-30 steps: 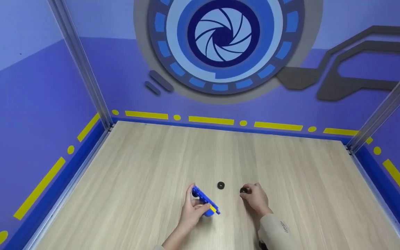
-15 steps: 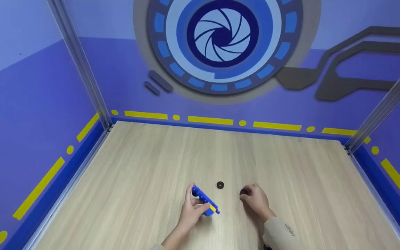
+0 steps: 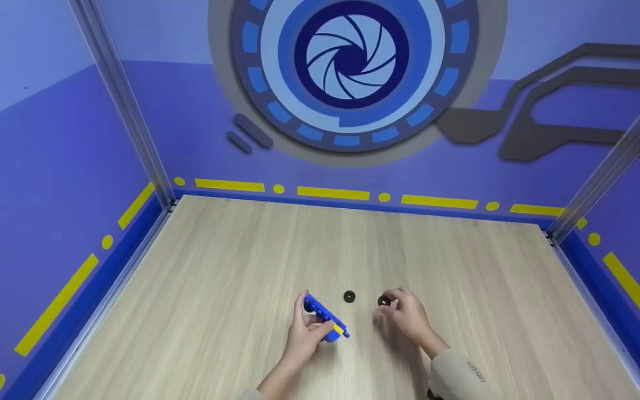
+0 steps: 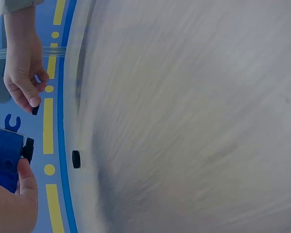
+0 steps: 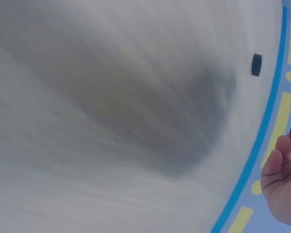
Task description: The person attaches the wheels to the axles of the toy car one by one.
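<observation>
My left hand (image 3: 302, 338) grips a blue toy vehicle base (image 3: 323, 314) with a yellow patch, tilted above the table. The left wrist view shows a C-shaped blue hook (image 4: 12, 123) at its end and a black wheel (image 4: 27, 149) on its side, close to a fingertip. To the right, my right hand (image 3: 410, 318) pinches a small black toy tyre (image 3: 379, 300) between thumb and fingers, its hole facing the head camera. A second black tyre (image 3: 345, 297) lies on the table between the two hands; both wrist views show it from its edge.
The pale wooden table (image 3: 253, 250) is bounded by blue walls with a yellow dashed stripe. Metal posts (image 3: 125, 105) stand at the back corners. A dark item (image 3: 434, 395) shows under the right sleeve.
My right hand has raised its tyre slightly and turned it, so that its hole now shows. The left hand keeps its hold on the blue toy vehicle base. The loose tyre stays put.
</observation>
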A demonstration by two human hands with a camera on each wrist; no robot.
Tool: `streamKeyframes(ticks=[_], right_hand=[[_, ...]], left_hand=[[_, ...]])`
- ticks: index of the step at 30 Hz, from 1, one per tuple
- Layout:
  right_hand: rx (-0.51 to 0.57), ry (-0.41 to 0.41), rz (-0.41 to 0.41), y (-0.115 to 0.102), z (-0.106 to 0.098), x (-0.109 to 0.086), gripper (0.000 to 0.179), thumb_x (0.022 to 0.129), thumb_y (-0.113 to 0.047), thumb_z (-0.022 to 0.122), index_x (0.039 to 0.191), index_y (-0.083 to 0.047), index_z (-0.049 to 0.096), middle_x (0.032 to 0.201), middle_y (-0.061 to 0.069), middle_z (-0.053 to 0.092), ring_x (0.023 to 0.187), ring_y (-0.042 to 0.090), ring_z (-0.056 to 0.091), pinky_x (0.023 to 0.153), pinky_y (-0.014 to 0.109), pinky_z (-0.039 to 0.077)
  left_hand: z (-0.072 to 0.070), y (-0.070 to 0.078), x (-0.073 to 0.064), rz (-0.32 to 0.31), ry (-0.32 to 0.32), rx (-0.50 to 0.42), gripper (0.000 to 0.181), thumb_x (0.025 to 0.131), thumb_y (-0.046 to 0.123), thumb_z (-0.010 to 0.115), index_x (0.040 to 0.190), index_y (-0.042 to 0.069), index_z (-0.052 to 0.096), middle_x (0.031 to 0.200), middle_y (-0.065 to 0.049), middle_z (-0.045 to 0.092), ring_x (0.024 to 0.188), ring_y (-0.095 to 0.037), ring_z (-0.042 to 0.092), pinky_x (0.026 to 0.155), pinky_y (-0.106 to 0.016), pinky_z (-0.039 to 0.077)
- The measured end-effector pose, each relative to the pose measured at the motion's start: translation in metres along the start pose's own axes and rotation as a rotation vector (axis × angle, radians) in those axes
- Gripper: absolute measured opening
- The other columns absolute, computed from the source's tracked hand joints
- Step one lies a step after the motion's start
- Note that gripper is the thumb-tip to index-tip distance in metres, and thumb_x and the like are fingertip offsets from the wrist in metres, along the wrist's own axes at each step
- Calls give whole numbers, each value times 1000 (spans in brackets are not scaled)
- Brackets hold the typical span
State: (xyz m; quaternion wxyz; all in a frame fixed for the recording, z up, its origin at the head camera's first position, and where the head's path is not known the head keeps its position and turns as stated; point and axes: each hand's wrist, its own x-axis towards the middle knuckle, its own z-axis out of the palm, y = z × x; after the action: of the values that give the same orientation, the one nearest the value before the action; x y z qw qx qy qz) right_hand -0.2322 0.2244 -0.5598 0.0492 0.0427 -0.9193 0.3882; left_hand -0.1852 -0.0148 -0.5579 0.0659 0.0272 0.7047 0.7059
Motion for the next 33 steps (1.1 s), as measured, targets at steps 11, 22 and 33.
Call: streamKeyframes(ticks=[11,22,33], right_hand=[[46,-41,-101,-26,-3,-11,20,75,-9,67,94,-12,62,88,-2,52,70,9,46,59,19,40],[52,-75,-213,-46,0,-20,21,74,-11,68,95,-13,62,88,-5,53,72,8,49,60,18,41],[84,-110,-314,-56,3,-27,22,76,-11,67,97,-10,61,90,-3,54,71,10,49,60,18,42]], left_hand=[[0,19,-6,-13,-7,-21,83,81,15,61,141,13,4,94,-16,59,80,-18,58,65,-29,48],[2,1,2,-9,16,-9,86,80,23,63,141,21,3,95,-13,59,79,-15,59,66,-31,49],[3,2,1,-17,7,-15,86,80,24,63,141,23,4,94,-13,60,82,-17,59,68,-30,50]])
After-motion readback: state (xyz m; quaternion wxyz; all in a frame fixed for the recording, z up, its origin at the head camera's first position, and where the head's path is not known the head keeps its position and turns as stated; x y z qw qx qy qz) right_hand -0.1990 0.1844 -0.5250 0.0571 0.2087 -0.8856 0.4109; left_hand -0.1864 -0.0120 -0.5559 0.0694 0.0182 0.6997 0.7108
